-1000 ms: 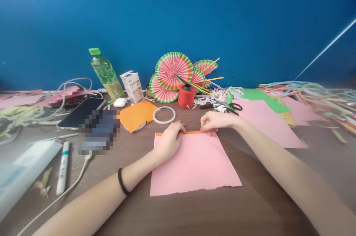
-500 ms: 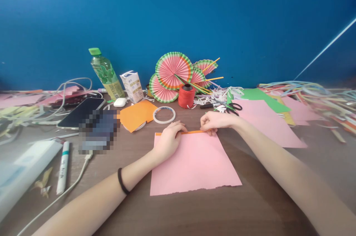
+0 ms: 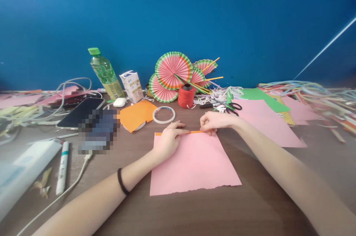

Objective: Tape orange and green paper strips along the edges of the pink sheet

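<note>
A: Where is the orange strip (image 3: 196,132)?
B: Along the far edge of the pink sheet (image 3: 194,165), its long axis running left to right. I can't tell whether it's attached.
A: Which hand is nearer?
B: Neither; both seem to touch it. The left hand (image 3: 168,139) lies palm down across the sheet and the strip's left part, a short orange end showing beyond it. The right hand (image 3: 213,122) is at the other end, near the far right corner.
A: How are they held?
B: The left is spread fairly flat, thumb along the strip. The right has its fingers curled down; I can't tell whether it pinches or only presses. Orange shows between them.
A: And the surface?
B: A brown bench (image 3: 194,215), with the sheet flat, torn edge toward the person. A tape roll (image 3: 164,121) sits just beyond the left hand; a blue wall (image 3: 178,13) stands behind.
</note>
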A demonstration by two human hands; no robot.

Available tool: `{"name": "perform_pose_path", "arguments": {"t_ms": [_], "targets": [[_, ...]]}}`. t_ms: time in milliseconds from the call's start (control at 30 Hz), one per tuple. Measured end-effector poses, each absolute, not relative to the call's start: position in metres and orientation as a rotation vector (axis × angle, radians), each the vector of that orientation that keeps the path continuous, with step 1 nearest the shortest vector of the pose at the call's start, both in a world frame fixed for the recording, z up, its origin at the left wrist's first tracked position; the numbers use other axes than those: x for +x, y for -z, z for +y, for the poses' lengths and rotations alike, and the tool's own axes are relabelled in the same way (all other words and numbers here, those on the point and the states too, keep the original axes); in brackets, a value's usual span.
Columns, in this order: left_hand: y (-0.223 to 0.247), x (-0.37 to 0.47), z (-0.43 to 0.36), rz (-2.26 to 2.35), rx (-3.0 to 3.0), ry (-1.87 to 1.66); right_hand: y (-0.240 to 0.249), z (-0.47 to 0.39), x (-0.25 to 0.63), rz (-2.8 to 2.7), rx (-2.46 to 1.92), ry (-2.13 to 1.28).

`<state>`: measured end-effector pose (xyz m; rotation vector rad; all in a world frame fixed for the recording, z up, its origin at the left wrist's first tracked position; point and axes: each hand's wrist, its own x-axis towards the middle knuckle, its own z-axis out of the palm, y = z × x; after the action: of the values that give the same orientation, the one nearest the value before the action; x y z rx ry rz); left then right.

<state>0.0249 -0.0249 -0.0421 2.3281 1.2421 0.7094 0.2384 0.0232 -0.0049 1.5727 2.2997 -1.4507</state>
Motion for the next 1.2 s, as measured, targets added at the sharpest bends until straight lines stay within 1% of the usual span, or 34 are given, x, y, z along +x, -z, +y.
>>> {"name": "perform_pose_path", "arguments": {"t_ms": [267,533,833,1200], "targets": [[0.041,0.026,-0.026,1.256,2.340,-0.687,0.005,0.023,0.237,2.309,1.603,1.397],[0.042,0.027,-0.028,1.243,2.451,-0.635,0.003,0.023,0.239,2.279,1.649,1.237],[0.042,0.028,-0.028,1.257,2.436,-0.624,0.002,0.026,0.243,2.202,1.635,1.301],[0.040,0.028,-0.029,1.254,2.412,-0.618,-0.001,0.026,0.249,2.176,1.631,1.250]]}}
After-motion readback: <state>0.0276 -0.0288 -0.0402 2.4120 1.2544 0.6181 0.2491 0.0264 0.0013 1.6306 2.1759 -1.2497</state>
